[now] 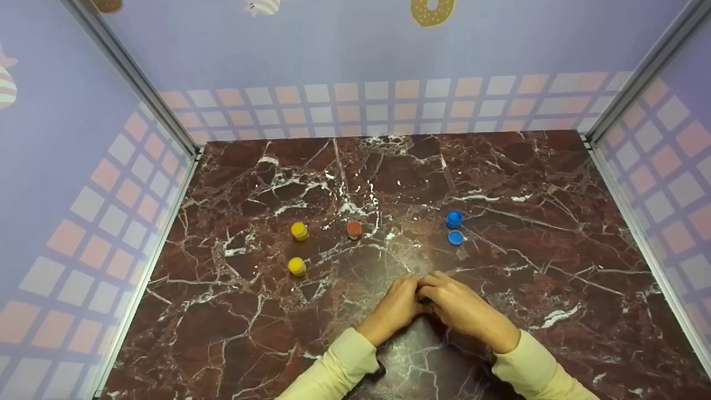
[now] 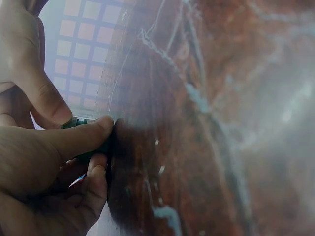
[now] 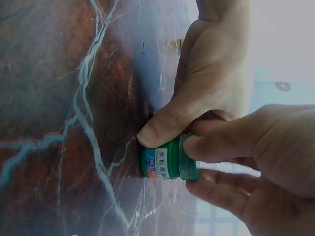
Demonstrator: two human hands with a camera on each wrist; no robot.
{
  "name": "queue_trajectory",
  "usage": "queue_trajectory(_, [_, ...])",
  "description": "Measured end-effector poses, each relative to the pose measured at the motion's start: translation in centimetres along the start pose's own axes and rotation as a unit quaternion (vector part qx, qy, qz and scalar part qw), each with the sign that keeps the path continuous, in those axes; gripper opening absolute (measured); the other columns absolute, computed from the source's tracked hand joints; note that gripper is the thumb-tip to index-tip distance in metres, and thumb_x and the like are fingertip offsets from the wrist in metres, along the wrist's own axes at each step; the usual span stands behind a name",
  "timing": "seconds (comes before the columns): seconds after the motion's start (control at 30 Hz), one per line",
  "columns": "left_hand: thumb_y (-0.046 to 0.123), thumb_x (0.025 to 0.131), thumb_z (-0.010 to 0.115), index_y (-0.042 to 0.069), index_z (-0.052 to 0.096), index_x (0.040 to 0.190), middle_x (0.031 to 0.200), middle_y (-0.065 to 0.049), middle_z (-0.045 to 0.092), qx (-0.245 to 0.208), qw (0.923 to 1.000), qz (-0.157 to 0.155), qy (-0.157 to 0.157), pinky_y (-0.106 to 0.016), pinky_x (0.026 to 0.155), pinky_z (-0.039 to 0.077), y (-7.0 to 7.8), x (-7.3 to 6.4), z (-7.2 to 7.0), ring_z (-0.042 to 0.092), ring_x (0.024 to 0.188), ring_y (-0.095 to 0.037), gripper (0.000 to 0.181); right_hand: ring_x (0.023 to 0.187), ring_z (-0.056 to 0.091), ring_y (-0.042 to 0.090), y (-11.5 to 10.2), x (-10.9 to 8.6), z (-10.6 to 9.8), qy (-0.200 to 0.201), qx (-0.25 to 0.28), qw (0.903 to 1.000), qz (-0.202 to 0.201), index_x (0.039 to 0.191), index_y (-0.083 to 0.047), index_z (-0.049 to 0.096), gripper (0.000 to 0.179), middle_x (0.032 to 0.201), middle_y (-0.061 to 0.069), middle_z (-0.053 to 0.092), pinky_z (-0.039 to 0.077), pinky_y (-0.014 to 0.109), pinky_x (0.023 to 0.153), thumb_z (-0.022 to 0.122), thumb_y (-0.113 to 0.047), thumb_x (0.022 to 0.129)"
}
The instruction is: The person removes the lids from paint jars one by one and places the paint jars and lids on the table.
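Observation:
A small green paint jar (image 3: 173, 158) with a printed label stands on the table between my hands. My left hand (image 1: 397, 301) holds its body at the bottom, thumb pressed to the side in the right wrist view. With thumb and fingers, my right hand (image 1: 458, 303) pinches the dark green lid (image 3: 188, 162), which sits on the jar. From the head view the hands hide the jar almost fully. Only a bit of green jar (image 2: 94, 153) shows between the fingers in the left wrist view.
Two yellow jars (image 1: 299, 231) (image 1: 296, 266) stand to the left, with an orange-red jar (image 1: 354, 230) right of them. A blue jar (image 1: 454, 218) is farther right, a round blue lid (image 1: 456, 238) just in front of it. Patterned walls (image 1: 377, 50) enclose the marbled table (image 1: 222, 316).

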State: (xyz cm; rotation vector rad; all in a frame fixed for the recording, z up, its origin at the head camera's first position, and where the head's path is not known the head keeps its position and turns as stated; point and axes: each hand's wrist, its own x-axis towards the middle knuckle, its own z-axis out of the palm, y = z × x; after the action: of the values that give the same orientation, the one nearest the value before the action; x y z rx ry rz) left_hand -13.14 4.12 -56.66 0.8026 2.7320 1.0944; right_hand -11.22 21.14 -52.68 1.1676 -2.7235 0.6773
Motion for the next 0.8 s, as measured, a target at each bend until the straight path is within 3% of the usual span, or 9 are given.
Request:
queue_trajectory(0.27, [0.013, 0.072, 0.091, 0.006, 0.068, 0.1, 0.093, -0.004, 0.068, -0.006, 0.9999, 0.01, 0.004, -0.026, 0.078, 0.052, 0.0, 0.0, 0.0, 0.065, 0.085, -0.017, 0.036, 0.091, 0.059, 0.018, 0.5, -0.2, 0.3, 0.02, 0.004, 0.9992, -0.034, 0.088, -0.009, 0.073, 0.029, 0.097, 0.0, 0.067, 0.053, 0.035, 0.081, 0.079, 0.011, 0.068])
queue_trajectory(0.4, [0.012, 0.074, 0.089, 0.005, 0.069, 0.103, 0.095, -0.005, 0.068, -0.003, 0.9999, 0.014, 0.005, -0.027, 0.079, 0.053, -0.1, 0.0, 0.0, 0.066, 0.087, -0.018, 0.036, 0.098, 0.061, 0.019, 0.6, -0.6, 0.3, 0.029, 0.028, 0.9989, -0.025, 0.092, -0.009, 0.075, 0.026, 0.105, 0.001, 0.069, 0.053, 0.037, 0.087, 0.081, 0.007, 0.072])
queue_trajectory(0.6, [0.013, 0.074, 0.091, 0.005, 0.067, 0.098, 0.089, -0.003, 0.066, -0.004, 0.9998, 0.013, 0.013, -0.027, 0.076, 0.053, -0.1, -0.1, 0.0, 0.063, 0.081, -0.015, 0.034, 0.103, 0.063, 0.022, 0.2, -0.8, -0.1, 0.072, 0.06, 0.9943, 0.05, 0.097, -0.005, 0.075, 0.017, 0.111, 0.006, 0.069, 0.055, 0.041, 0.088, 0.077, 0.004, 0.083])
queue_trajectory(0.8, [0.011, 0.072, 0.094, 0.005, 0.068, 0.097, 0.092, -0.004, 0.069, -0.025, 0.9996, 0.008, 0.014, -0.027, 0.08, 0.054, -0.1, -0.2, -0.1, 0.064, 0.084, -0.014, 0.036, 0.081, 0.066, 0.02, -0.7, -0.4, -0.4, 0.116, 0.103, 0.9728, 0.172, 0.096, -0.001, 0.074, 0.013, 0.096, 0.007, 0.068, 0.057, 0.034, 0.07, 0.076, 0.006, 0.086])
